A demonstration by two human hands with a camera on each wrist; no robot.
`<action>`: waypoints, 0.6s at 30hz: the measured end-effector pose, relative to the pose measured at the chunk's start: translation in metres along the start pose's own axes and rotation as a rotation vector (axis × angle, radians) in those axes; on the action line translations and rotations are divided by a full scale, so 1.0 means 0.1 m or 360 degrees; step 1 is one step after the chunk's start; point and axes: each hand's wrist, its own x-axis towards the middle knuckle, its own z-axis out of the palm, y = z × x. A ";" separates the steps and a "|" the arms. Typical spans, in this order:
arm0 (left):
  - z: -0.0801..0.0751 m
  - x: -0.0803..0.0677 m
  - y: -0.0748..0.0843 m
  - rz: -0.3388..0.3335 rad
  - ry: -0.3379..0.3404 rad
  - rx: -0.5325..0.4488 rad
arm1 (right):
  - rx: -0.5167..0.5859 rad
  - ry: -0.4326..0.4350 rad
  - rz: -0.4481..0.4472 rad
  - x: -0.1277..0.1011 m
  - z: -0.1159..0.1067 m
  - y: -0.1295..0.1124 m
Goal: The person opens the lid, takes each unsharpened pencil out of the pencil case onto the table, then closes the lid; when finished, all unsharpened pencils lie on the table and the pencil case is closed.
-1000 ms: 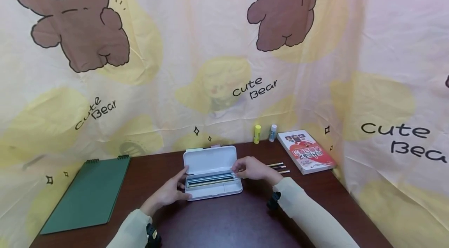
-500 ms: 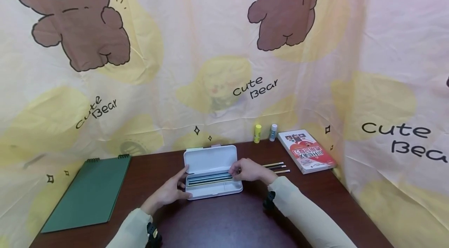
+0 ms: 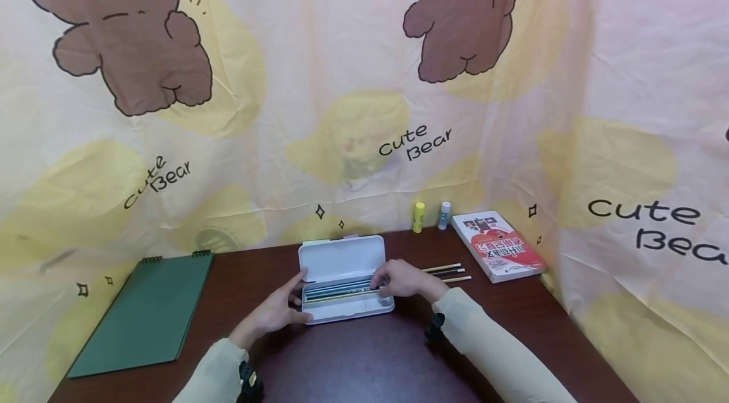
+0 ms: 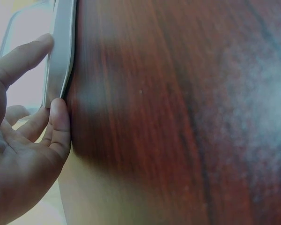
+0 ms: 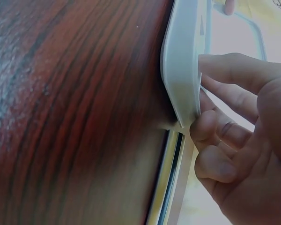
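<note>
A white pencil case [image 3: 342, 264] lies open on the dark wooden table [image 3: 364, 359], lid raised at the back. Several pencils [image 3: 336, 292] lie lengthwise in its tray. My left hand [image 3: 281, 308] rests against the tray's left end, with the thumb [image 4: 25, 56] on the rim [image 4: 61, 51] and a straight finger [image 4: 60, 124] at the corner. My right hand [image 3: 398, 279] is at the tray's right end. There its fingers [image 5: 220, 133] curl against the end wall [image 5: 182, 70] and the thumb reaches over the rim.
Three loose pencils [image 3: 452, 272] lie just right of the case, partly behind my right hand. A red-and-white book [image 3: 497, 246] sits at the back right. Near it stand a yellow glue stick [image 3: 418, 216] and a small white bottle [image 3: 443, 215]. A green spiral notebook [image 3: 142, 314] lies at left.
My right hand has slid a little to the left along the case's right end. The left hand and the case have stayed where they were.
</note>
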 end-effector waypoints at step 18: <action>0.00 -0.02 0.02 -0.0012 0.0001 0.0005 | -0.0051 0.0024 -0.0069 -0.02 0.00 -0.03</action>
